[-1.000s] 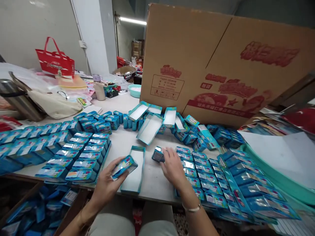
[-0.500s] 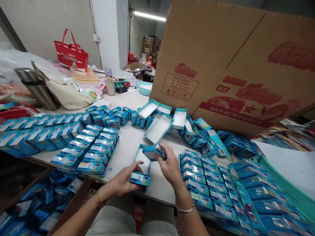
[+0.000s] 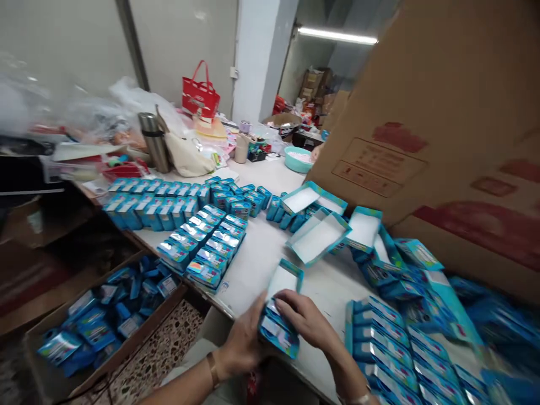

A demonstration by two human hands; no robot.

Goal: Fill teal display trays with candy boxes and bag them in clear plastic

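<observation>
Both my hands meet at the table's near edge over a narrow open teal tray [image 3: 283,275]. My left hand [image 3: 244,342] is closed on the near side of a small blue packet [image 3: 278,333] that sits in the tray's near end. My right hand [image 3: 307,319] presses fingers down on top of a second blue packet [image 3: 273,313] just behind the first. Rows of the same blue packets [image 3: 388,349] lie to the right of my right hand. Another filled tray of packets [image 3: 206,247] lies to the left.
Several open empty teal trays [image 3: 318,236] lie mid-table. A big cardboard carton [image 3: 422,140] leans at the right. A cardboard box of loose blue packets [image 3: 97,320] sits on the floor at left. A steel flask [image 3: 152,140], a red bag [image 3: 201,99] and a teal bowl [image 3: 297,158] stand at the back.
My right hand brought its packet down to the tray's near end, joining the left hand's packet. The camera view swung left, showing the floor box.
</observation>
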